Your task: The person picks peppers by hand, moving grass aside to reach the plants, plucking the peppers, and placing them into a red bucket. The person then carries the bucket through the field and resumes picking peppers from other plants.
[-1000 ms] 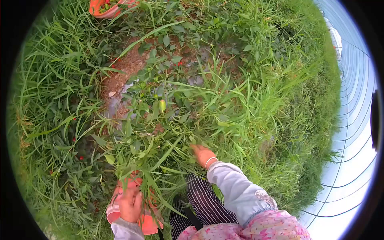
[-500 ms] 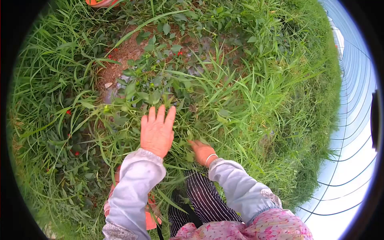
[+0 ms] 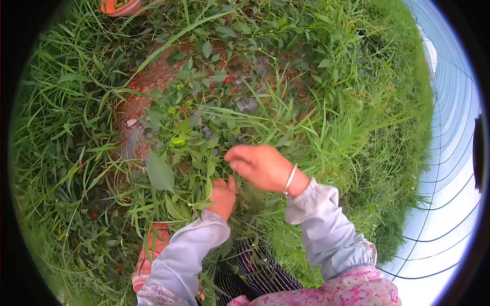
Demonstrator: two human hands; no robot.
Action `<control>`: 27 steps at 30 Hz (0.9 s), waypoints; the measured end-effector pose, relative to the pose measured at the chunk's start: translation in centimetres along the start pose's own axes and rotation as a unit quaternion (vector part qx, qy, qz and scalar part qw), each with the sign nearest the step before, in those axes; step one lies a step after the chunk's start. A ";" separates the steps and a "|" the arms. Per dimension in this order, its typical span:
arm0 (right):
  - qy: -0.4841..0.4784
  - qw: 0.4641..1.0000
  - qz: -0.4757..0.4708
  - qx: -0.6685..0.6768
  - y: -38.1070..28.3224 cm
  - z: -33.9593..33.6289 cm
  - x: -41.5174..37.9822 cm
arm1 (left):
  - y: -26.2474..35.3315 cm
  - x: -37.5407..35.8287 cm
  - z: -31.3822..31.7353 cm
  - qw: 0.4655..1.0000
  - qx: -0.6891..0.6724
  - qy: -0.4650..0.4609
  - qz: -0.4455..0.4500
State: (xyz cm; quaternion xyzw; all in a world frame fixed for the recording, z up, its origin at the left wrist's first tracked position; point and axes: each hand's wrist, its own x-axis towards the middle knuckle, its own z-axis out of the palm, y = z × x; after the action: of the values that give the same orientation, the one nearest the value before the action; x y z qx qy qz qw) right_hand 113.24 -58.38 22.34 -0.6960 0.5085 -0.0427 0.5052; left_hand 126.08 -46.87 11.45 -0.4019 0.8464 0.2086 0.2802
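A low pepper plant (image 3: 194, 127) grows among long grass, with a pale green pepper (image 3: 177, 142) and small red peppers (image 3: 226, 80) on it. My left hand (image 3: 222, 196) is buried in the leaves at the plant's base, fingers closed around stems and grass. My right hand (image 3: 263, 166), with a thin bracelet at the wrist, hovers just above it, reaching left. Its fingertips are bunched together at the foliage, and leaves hide whether they pinch anything. Both arms wear pale grey sleeves.
An orange basket (image 3: 151, 250) sits in the grass at lower left beside my left sleeve. Another orange container (image 3: 118, 6) is at the top edge. Bare soil (image 3: 153, 76) shows behind the plant. A greenhouse plastic wall with hoops (image 3: 451, 153) curves along the right.
My left hand pulled back from its open, flat reach and closed low in the plant. My right hand rose out of the grass and moved left above it.
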 end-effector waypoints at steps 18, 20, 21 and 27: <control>0.293 0.753 0.378 0.453 25.6 4.6 22.5 | -3.6 -2.1 -2.2 0.984 -0.167 0.056 -0.012; 0.293 0.754 0.382 0.447 26.3 5.4 23.0 | -3.8 -1.7 -2.5 0.980 -0.188 0.055 -0.012; 0.304 0.758 0.384 0.430 26.9 6.1 23.4 | -3.9 -1.7 -2.6 0.979 -0.197 0.054 -0.013; 0.343 0.793 0.300 0.404 28.2 7.7 22.3 | -4.9 -1.2 -2.8 0.974 -0.220 0.054 0.000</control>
State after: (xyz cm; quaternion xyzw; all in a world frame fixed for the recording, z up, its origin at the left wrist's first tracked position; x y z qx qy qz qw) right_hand 109.54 -69.29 -12.59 -0.1809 0.7684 -0.3258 0.5203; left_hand 129.69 -50.71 13.69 -0.4644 0.7934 0.3681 0.1391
